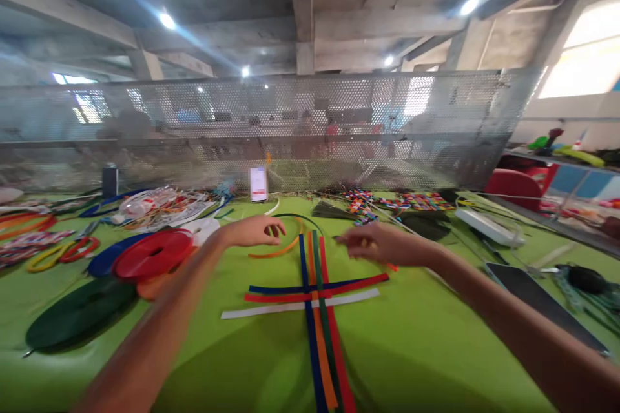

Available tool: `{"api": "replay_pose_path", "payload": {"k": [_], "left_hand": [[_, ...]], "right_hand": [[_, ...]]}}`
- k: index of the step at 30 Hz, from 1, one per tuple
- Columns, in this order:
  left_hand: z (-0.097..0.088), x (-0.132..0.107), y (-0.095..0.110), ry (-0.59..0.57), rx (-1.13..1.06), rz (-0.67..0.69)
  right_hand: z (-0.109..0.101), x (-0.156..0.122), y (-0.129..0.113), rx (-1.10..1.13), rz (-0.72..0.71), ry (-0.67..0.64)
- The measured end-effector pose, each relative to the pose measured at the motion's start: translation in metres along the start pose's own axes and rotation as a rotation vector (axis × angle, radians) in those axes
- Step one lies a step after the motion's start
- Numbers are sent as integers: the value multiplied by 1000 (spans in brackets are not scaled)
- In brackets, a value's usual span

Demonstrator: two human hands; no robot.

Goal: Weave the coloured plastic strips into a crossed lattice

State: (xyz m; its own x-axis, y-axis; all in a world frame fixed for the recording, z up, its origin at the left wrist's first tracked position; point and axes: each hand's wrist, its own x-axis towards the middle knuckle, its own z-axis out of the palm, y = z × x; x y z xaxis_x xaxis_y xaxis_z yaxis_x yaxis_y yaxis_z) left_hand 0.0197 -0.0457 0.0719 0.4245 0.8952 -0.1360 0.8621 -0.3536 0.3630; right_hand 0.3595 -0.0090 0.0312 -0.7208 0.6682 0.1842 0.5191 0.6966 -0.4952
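Flat coloured strips lie crossed on the green tabletop in front of me. A blue strip (pixel 310 335), an orange strip (pixel 321 342), a dark green strip (pixel 330 342) and a red strip (pixel 340 348) run lengthwise. Crossing them are a blue, a red and a white strip (pixel 261 311). My left hand (pixel 256 230) hovers beyond their left side, fingers loosely bent and apart, close to a curved orange strip (pixel 281 250). To the right of the far ends is my right hand (pixel 371 243), fingers curled in; a small dark bit shows at its fingertips, too blurred to name.
Rolls of red (pixel 145 255) and dark green strip (pixel 82 316) lie at left, near scissors (pixel 80 248). A lit phone (pixel 258 184) stands at the back before a perforated metal screen (pixel 290 110). Woven multicoloured pieces (pixel 361 203), a white power strip (pixel 489 226) and a dark tablet-like slab (pixel 542 303) lie right.
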Motion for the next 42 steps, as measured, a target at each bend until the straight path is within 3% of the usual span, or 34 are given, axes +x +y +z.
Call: {"api": "replay_pose_path", "payload": {"k": [4, 8, 12, 17, 22, 26, 34, 42], "left_hand": [[8, 36, -4, -174, 78, -70], [25, 32, -20, -221, 121, -85], [28, 26, -35, -183, 146, -145], [25, 21, -47, -61, 146, -229], [24, 19, -50, 35, 95, -278], [24, 23, -50, 128, 118, -271], [16, 26, -41, 155, 187, -260], [6, 33, -33, 235, 261, -255]], "right_hand": [[6, 58, 8, -103, 161, 8], [32, 108, 25, -114, 258, -15], [47, 126, 41, -60, 341, 5], [38, 116, 61, 63, 473, 192], [40, 76, 80, 185, 566, 392], [49, 50, 85, 133, 562, 500], [40, 39, 67, -8, 507, 562], [32, 40, 51, -107, 566, 546]]}}
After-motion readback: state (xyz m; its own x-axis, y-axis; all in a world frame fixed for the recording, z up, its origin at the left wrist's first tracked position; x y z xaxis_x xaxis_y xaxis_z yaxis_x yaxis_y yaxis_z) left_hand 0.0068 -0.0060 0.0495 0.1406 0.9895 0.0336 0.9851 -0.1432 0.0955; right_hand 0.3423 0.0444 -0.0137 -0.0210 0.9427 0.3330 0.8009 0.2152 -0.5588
